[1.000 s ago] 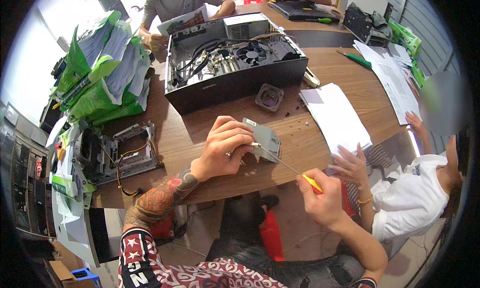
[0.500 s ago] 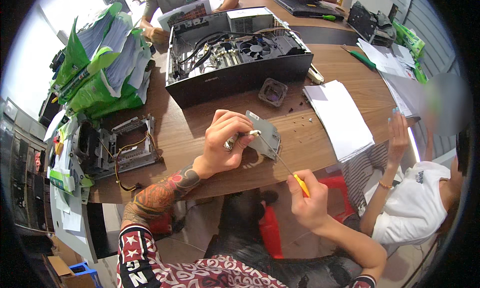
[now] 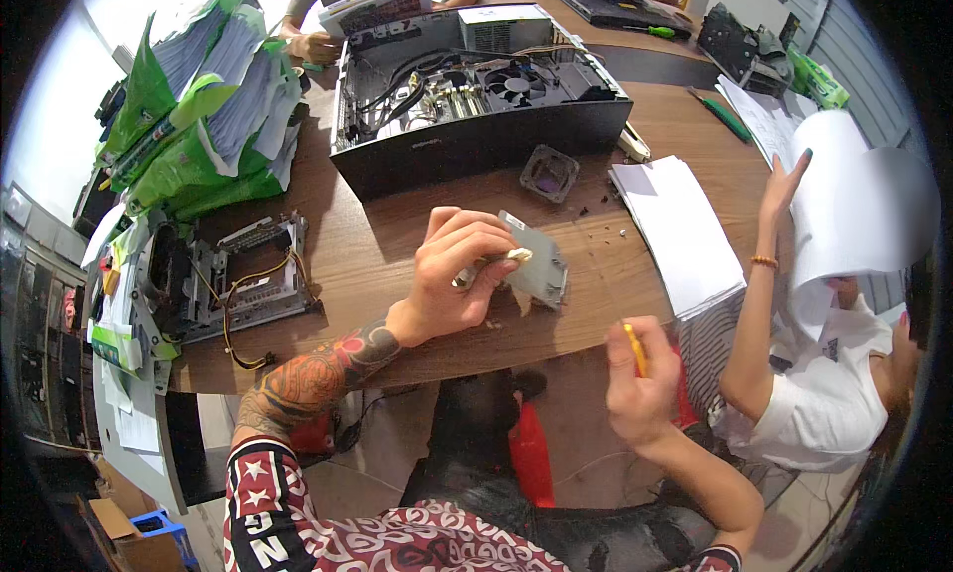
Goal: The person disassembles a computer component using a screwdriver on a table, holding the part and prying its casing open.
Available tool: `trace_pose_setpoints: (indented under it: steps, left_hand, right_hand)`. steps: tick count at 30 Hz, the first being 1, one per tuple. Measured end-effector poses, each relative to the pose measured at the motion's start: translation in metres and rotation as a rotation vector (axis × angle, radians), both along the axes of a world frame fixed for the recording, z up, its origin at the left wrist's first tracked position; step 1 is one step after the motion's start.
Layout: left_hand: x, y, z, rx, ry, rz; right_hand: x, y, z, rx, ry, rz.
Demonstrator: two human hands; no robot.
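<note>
My left hand (image 3: 457, 274) is closed in a pinch on a small cream-coloured piece (image 3: 518, 256), perhaps a plug; a bit of shiny metal shows between the fingers. Just beyond it a grey metal plate (image 3: 541, 264) lies on the table. At the table's front edge, my right hand (image 3: 640, 383) is closed around the yellow handle of a screwdriver (image 3: 635, 349). Its shaft is hard to make out here. The two hands are well apart. An open desktop computer case (image 3: 476, 125), with a fan and cables inside, stands beyond them.
A small square fan (image 3: 549, 173) and several screws lie near a paper stack (image 3: 680, 239). On the left are a metal drive frame (image 3: 248, 279) with wires and green paper packs (image 3: 213, 125). A co-worker at right holds large white sheets (image 3: 844, 195). A green screwdriver (image 3: 725, 117) lies behind.
My right hand has drawn the screwdriver back to the right, away from the small piece in my left hand. The co-worker at right has lifted white sheets.
</note>
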State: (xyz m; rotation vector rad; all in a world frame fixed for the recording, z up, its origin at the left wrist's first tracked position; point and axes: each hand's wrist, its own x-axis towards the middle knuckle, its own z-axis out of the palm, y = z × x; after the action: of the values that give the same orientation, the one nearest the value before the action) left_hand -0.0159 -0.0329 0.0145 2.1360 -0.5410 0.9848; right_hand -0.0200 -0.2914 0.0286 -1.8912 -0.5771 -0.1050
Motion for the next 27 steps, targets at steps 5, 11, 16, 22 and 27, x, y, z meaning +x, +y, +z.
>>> trace_pose_setpoints:
  steps: [5, 11, 16, 22, 27]
  left_hand:
    - [0.002, 0.002, -0.001, 0.042, -0.023, -0.028]
    - [0.003, 0.004, 0.001, 0.106, 0.008, -0.077]
    - [0.001, 0.005, -0.002, 0.093, 0.017, -0.063]
    - [0.002, 0.004, -0.001, 0.11, 0.009, -0.058]
    - [0.003, 0.003, 0.0, 0.111, 0.001, -0.064]
  right_hand:
    - [0.006, -0.016, 0.004, -0.031, -0.109, 0.041]
    - [0.01, -0.019, 0.009, -0.086, -0.152, 0.086]
    - [0.01, -0.018, 0.009, -0.081, -0.21, 0.091]
    - [0.012, -0.018, 0.008, -0.106, -0.235, 0.116]
    - [0.011, -0.018, 0.011, -0.108, -0.207, 0.111]
